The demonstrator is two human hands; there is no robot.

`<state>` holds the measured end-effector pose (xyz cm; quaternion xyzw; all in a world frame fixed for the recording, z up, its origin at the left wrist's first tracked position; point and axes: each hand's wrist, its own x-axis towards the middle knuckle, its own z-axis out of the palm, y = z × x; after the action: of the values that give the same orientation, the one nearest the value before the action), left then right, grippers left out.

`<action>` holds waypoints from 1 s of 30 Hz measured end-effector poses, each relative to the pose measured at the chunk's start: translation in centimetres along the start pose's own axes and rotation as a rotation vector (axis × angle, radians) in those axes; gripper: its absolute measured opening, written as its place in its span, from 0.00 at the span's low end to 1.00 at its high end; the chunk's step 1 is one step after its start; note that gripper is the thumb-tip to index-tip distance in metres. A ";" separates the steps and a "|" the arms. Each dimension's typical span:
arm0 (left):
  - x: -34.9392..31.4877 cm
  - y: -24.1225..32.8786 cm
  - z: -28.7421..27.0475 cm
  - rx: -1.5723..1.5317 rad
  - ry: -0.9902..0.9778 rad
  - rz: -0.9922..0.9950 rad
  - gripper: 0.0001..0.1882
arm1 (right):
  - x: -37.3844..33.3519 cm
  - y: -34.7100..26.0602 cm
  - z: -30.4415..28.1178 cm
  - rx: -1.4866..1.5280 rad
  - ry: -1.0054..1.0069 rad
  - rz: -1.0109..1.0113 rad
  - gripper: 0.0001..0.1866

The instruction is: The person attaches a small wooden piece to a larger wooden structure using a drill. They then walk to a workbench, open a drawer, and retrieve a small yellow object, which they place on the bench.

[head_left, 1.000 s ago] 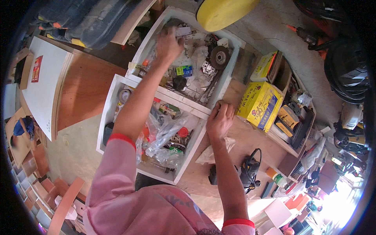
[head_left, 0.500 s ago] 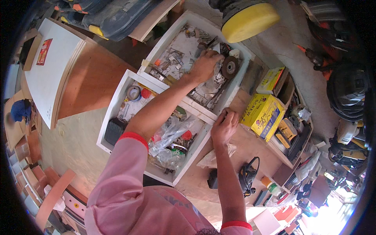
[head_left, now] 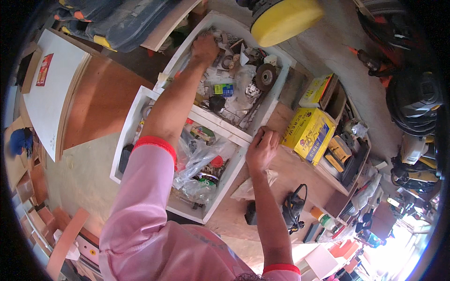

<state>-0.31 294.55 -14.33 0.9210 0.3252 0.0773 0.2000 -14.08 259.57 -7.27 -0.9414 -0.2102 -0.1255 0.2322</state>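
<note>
My left hand (head_left: 205, 48) reaches into the far-left corner of the far white drawer (head_left: 280, 89), over small loose hardware. Its fingers point down and their tips are hidden. In that drawer lie a grinding disc (head_left: 266, 77), a small blue-and-green box (head_left: 223, 90), a round black piece (head_left: 216, 103) and a clear plastic bag (head_left: 242, 79). My right hand (head_left: 262, 147) is closed on the right rim, where the far drawer meets the near white drawer (head_left: 228, 187). Crumpled clear plastic (head_left: 199, 154) and a red cap (head_left: 217, 161) show in the near drawer, under my left forearm.
Yellow screw boxes (head_left: 309, 136) stand to the right, by a wooden tray of tools. A black corded tool (head_left: 294, 208) lies near my right forearm. A yellow round pad (head_left: 286, 21) is beyond the far drawer. At left stands a white-topped wooden cabinet (head_left: 54, 89).
My left hand has moved from the middle right of the far drawer to its far-left corner, uncovering the small blue-and-green box. My right hand stays at the rim.
</note>
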 end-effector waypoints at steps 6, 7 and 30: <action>1.4 -1.0 1.4 -0.031 -0.017 0.100 0.36 | 0.0 0.3 0.1 -0.025 0.004 -0.009 0.05; 1.7 -1.3 1.4 -0.035 -0.052 0.105 0.35 | 0.1 0.3 0.1 -0.016 0.008 -0.013 0.05; -23.1 0.6 -21.9 -1.231 -0.148 0.205 0.14 | -0.2 0.3 0.2 -0.047 0.004 -0.008 0.08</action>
<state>-23.87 286.56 5.54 0.6665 0.1163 0.2051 0.7072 -14.14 259.38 -7.62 -0.9454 -0.2106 -0.1331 0.2099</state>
